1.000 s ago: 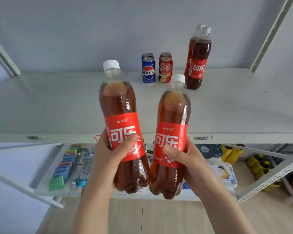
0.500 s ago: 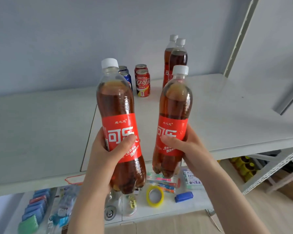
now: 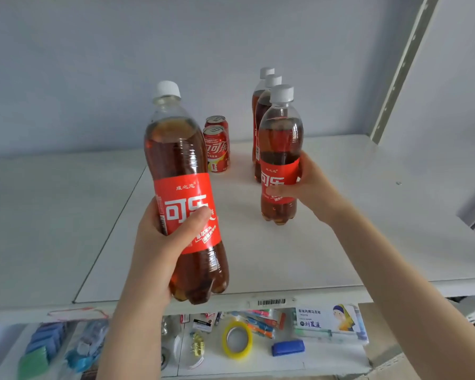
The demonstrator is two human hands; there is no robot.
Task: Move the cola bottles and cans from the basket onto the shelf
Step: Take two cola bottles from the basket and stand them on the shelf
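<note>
Placing step, I'd say: right hand point(image 3: 310, 187) is wrapped round 1 cola bottle point(image 3: 280, 144) at its red label, base at or just above the shelf point(image 3: 381, 229), in front of 2 bottles point(image 3: 261, 113) standing there. Left hand point(image 3: 162, 242) grips a 2nd bottle point(image 3: 176, 149) over the front edge. Next: set down upright, let go. Both full, dark, white-capped.

- Two rear bottles point(image 3: 261, 116): largely hidden behind the right-hand bottle point(image 3: 280, 144); caps and left edges only.
- Rear can point(image 3: 216, 121): lower part masked by the front can point(image 3: 216, 152).
- Label print of the left-hand bottle point(image 3: 180, 160): partly covered by the thumb of the left hand point(image 3: 159, 242).
- Contact between right-hand bottle base and shelf point(image 3: 368, 215): indeterminate.
- Fingers of the right hand point(image 3: 311, 185): hidden behind its bottle.
- Blue packs point(image 3: 43, 344), lower left: blurred.
</note>
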